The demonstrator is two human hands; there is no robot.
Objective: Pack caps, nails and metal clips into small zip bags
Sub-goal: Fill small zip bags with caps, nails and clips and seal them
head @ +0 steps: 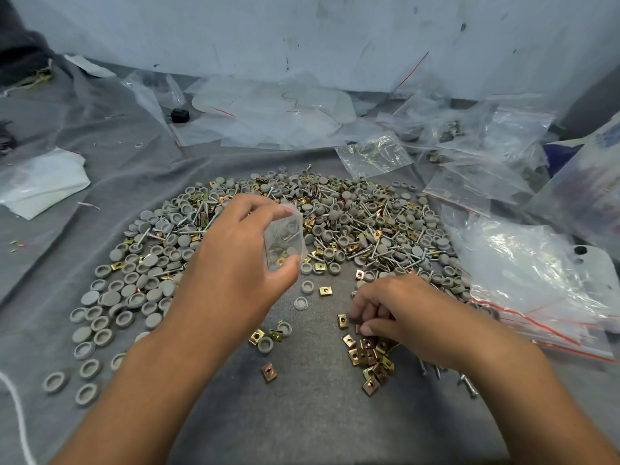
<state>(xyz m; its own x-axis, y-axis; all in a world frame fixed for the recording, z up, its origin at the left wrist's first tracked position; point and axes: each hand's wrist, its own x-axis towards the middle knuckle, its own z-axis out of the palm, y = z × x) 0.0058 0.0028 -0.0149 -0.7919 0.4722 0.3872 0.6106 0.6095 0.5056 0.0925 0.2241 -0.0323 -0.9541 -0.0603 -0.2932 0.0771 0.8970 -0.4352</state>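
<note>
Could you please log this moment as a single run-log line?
left hand: holds small zip bag | right hand: pinching at metal clips | bag: some caps inside | surface: grey cloth

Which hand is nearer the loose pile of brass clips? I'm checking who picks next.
Right. The right hand touches the brass clips; the left hand holds a small zip bag away from them.

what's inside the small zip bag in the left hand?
Through the clear small zip bag, held by the left hand, a few grey caps and at least one brass-coloured clip show. Exact count unclear: glare and the thumb cover the bag's lower part. No nail is clearly visible inside.
</note>
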